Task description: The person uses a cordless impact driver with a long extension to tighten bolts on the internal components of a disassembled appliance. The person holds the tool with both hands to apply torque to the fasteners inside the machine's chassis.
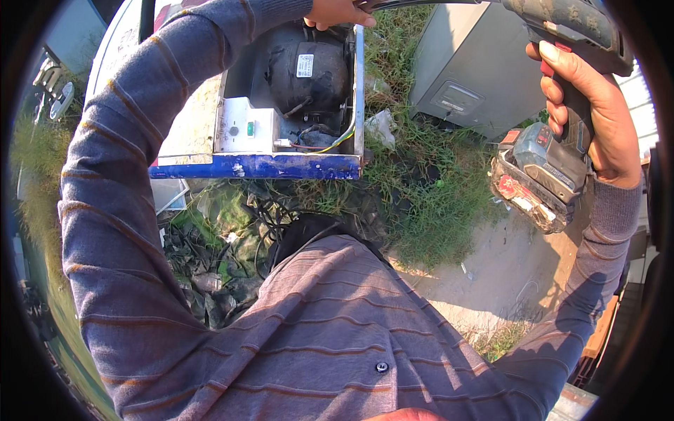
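My right hand (593, 98) is wrapped round the pistol grip of a dark cordless power tool (572, 31), a finger at its red trigger. Its scuffed battery (544, 175) hangs below the grip. From the tool's front, a dark narrow part (435, 3) runs left along the top edge toward my left hand (337, 10). That hand is bent over the far side of an appliance's open compartment, fingers closed, partly cut off; what they hold is unclear. Inside sits a black compressor (305, 74). A white box (246, 126) with a green switch and thin wires (323, 147) lies nearer me.
A blue, chipped edge (260, 167) borders the white appliance body (186, 126). To the right stands a grey metal cabinet (456, 63) with a recessed handle. Grass (435, 203), dark cables (270, 217) and a white plastic scrap (381, 128) cover the ground near a concrete strip (502, 263).
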Demonstrator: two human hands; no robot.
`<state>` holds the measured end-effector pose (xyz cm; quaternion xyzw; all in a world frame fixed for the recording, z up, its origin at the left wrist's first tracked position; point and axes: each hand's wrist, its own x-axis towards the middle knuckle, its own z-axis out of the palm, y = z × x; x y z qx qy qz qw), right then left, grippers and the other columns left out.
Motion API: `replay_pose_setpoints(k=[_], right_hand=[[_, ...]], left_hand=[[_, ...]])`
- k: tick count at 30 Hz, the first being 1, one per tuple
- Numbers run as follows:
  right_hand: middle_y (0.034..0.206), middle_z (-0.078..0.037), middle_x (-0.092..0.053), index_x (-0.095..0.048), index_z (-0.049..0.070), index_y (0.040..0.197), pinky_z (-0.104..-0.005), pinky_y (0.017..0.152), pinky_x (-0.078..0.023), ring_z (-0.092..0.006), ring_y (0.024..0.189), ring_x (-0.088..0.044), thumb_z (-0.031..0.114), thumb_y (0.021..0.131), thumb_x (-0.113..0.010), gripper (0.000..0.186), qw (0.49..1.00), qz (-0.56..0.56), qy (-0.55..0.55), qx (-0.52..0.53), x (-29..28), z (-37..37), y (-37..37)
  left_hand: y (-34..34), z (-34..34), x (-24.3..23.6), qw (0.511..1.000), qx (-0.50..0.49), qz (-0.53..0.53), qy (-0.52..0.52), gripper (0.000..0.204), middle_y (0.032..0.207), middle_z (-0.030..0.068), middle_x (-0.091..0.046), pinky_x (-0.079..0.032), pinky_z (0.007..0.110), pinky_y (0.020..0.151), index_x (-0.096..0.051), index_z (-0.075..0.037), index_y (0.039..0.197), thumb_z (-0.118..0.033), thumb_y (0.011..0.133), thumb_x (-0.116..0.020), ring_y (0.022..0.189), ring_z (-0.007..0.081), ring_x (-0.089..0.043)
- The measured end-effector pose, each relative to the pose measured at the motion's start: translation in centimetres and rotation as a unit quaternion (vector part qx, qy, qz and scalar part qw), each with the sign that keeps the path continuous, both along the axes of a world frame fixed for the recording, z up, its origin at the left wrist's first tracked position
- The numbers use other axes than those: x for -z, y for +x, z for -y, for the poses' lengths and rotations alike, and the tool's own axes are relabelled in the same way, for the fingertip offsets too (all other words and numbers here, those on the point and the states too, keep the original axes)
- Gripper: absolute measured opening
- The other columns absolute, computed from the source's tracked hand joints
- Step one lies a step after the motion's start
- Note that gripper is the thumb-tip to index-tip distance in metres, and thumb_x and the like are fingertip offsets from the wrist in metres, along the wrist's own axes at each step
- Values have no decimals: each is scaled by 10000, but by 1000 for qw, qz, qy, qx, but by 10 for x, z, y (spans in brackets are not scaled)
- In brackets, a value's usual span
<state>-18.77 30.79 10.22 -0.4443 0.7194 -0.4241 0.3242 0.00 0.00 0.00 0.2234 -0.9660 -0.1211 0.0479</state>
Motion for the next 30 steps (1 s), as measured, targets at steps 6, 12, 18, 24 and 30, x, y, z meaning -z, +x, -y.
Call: replay_pose_setpoints(k=[6, 12, 18, 24, 30], right_hand=[[750, 41, -550, -666, 21, 1220, -185, 508, -433, -16, 555, -499, 365, 989, -713, 417, 999, -34, -1, 27, -5, 7, 14], [751, 55, -556, -683, 53, 1159, -169, 500, -414, -1, 552, -493, 397, 980, -722, 389, 996, -90, 23, 9, -22, 19, 32], [703, 21, -592, -674, 82, 894, -250, 559, -475, -75, 571, -564, 318, 950, -721, 247, 990, -78, 113, 41, -84, 51, 92], [661, 4, -579, -642, 79, 835, -281, 490, -465, -91, 532, -558, 278, 961, -704, 243, 982, -156, 101, -23, -95, 87, 124], [661, 6, -582, -647, 90, 827, -276, 491, -454, -92, 523, -553, 274, 950, -714, 232, 966, -191, 163, -61, -122, 122, 131]], left_hand=[[-11, 24, -7, 994, 59, 2, -90, 361, 749, 134, -709, -549, 438, 678, -719, -79, 970, -435, 911, -726, 701, 277, -721], [8, 24, -8, 999, 40, 3, -1, 389, 655, 98, -650, -496, 406, 599, -694, -50, 868, -432, 937, -722, 587, 233, -643], [25, 46, 4, 995, 23, -90, 45, 286, 632, 60, -629, -474, 359, 552, -657, -35, 813, -289, 910, -746, 565, 167, -618], [32, 83, 39, 991, 48, -126, 21, 463, 749, 75, -625, -535, 337, 654, -623, -39, 1130, -482, 1006, -670, 672, 179, -633], [37, 104, 61, 968, 95, -232, -27, 487, 865, 121, -622, -497, 395, 808, -619, -41, 1128, -518, 1032, -615, 829, 241, -623]])
